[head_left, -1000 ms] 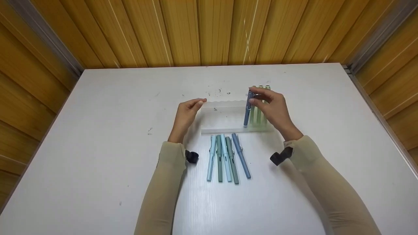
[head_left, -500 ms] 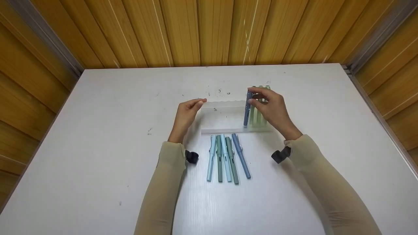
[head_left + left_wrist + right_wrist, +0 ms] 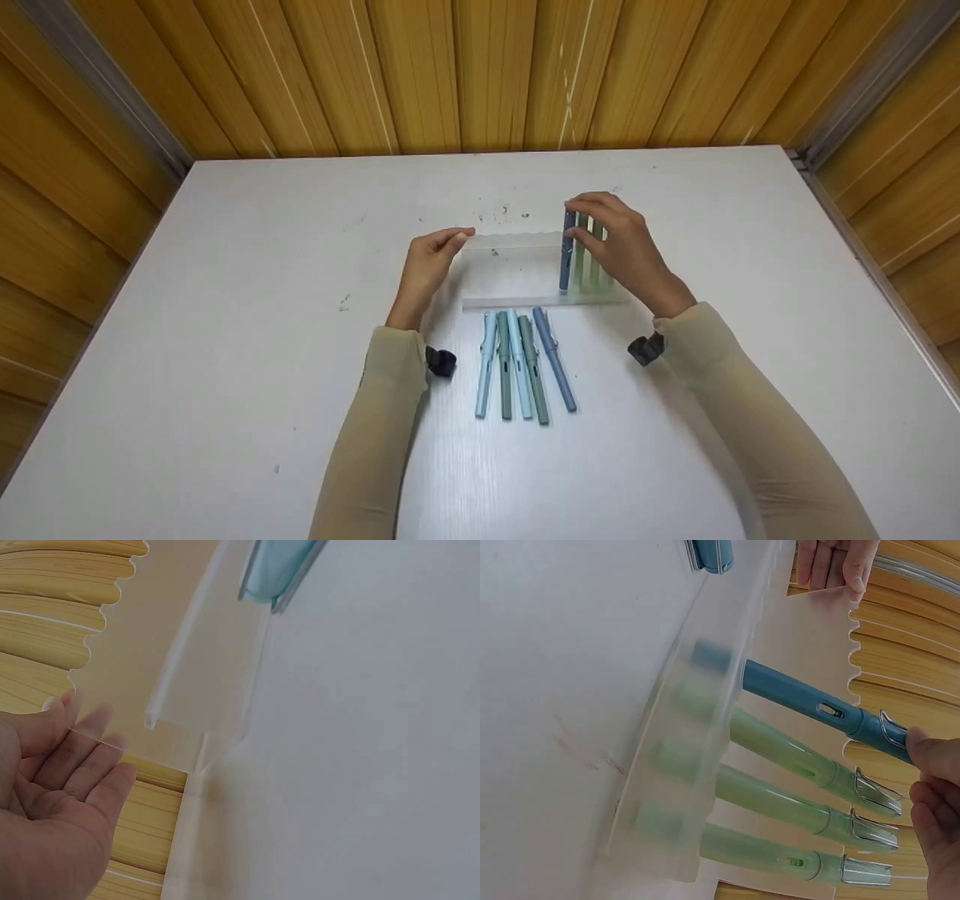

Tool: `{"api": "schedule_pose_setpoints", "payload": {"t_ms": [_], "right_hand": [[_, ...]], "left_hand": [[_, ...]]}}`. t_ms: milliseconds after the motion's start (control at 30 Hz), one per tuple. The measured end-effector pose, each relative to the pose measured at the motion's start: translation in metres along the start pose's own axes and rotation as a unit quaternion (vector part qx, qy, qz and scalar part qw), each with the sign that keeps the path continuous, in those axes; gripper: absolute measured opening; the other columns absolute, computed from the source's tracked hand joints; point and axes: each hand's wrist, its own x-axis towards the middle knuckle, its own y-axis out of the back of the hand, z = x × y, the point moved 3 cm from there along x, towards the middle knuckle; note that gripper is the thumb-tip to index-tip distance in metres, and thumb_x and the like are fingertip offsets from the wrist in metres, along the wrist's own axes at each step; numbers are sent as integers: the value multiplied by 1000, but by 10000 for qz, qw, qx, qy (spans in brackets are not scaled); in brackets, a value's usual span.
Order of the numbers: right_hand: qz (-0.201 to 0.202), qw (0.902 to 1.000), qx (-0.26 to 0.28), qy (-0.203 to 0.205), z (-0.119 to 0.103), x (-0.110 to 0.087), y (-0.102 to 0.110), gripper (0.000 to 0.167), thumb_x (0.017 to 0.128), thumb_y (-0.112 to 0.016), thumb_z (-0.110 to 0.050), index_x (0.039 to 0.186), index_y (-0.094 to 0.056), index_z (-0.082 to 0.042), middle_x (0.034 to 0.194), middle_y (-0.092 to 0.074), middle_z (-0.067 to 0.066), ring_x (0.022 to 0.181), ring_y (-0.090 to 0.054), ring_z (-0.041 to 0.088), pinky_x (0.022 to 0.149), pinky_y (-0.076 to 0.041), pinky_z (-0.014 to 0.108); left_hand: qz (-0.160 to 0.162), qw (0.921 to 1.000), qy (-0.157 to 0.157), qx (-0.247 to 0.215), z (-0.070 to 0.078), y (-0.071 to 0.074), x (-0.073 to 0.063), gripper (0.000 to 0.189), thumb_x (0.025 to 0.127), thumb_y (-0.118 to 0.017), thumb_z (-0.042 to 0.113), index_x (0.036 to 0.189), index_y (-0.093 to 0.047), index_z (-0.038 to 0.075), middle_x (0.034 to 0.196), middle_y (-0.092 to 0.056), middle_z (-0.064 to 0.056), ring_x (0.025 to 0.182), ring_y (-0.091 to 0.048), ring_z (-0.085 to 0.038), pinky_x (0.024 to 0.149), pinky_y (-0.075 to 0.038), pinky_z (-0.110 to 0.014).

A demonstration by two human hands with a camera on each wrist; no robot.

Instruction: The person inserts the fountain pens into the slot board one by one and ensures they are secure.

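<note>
A clear plastic pen stand [image 3: 510, 301] with a scalloped top edge stands mid-table. My left hand [image 3: 431, 259] pinches its upper left corner between thumb and fingers, as the left wrist view also shows. With thumb and fingertips my right hand [image 3: 630, 240] grips the cap end of a dark blue fountain pen [image 3: 565, 264]. The pen is nearly upright, its lower end behind the stand's frosted front ledge [image 3: 667, 787]. Right beside it, several light green pens [image 3: 780, 802] stand in the rack, partly hidden by my right hand in the head view.
In front of the stand lie several loose pens: light blue pens [image 3: 486, 367], dark green pens [image 3: 504, 375] and a blue pen [image 3: 555, 360] angled apart at the right. The white table [image 3: 262, 337] meets a wood-panelled wall [image 3: 487, 75] at the back.
My right hand has shifted slightly left and tipped the dark blue pen's top leftward, so it stands more upright. The left hand and the loose pens have stayed put.
</note>
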Motion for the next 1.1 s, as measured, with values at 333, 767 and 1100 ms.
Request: {"api": "schedule_pose_setpoints", "payload": {"t_ms": [333,767,1100], "right_hand": [[-51,9988,-366,333,4,3,-3,37,86,-70,-6,122,-63,-1,125,-60,13,121,-55,26,102,-46,35],[-166,9980,-541,298,8,8,-11,38,88,-68,-8,125,-61,-1,128,-59,14,127,-50,27,106,-43,38],[-187,9983,-553,91,11,10,-12,40,88,-69,-7,127,-60,-1,129,-58,14,128,-48,29,106,-43,39]], "left_hand": [[-48,10000,73,17,0,0,0,26,97,-57,24,115,-70,10,124,-67,-6,125,-55,-19,107,-42,-36],[-43,10000,83,26,-1,1,0,26,97,-57,24,115,-70,10,123,-67,-5,125,-55,-18,108,-41,-36],[-53,9999,25,94,0,1,0,26,97,-57,24,116,-70,10,124,-67,-5,124,-56,-18,106,-43,-35]]}}
